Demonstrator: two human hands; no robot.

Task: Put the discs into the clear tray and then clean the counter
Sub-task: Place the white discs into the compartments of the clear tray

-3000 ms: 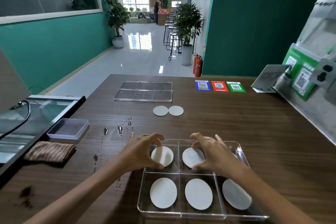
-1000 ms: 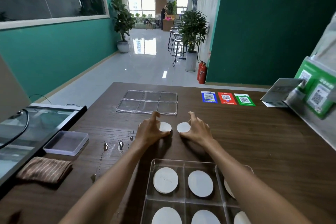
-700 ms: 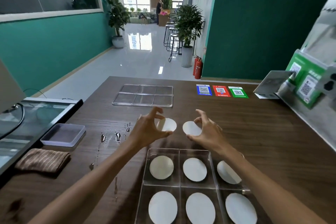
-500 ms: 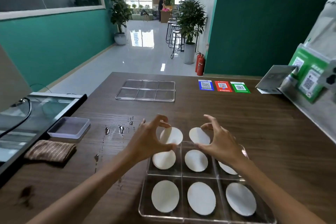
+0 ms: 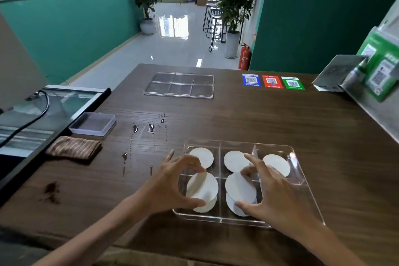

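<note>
I count seven white discs: my left hand (image 5: 172, 183) pinches one (image 5: 202, 187), my right hand (image 5: 269, 196) another (image 5: 240, 188), five lie in the clear tray (image 5: 302, 181).

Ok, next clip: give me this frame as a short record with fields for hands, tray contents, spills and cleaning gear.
left hand: pinches a white disc above the near-left compartment
right hand: pinches a second disc above the near-middle compartment
clear tray: three discs in the far row; a disc lies under each held one
spills: water drops, dark stain
cloth: folded, left of tray, untouched
second tray: far side, empty
</note>
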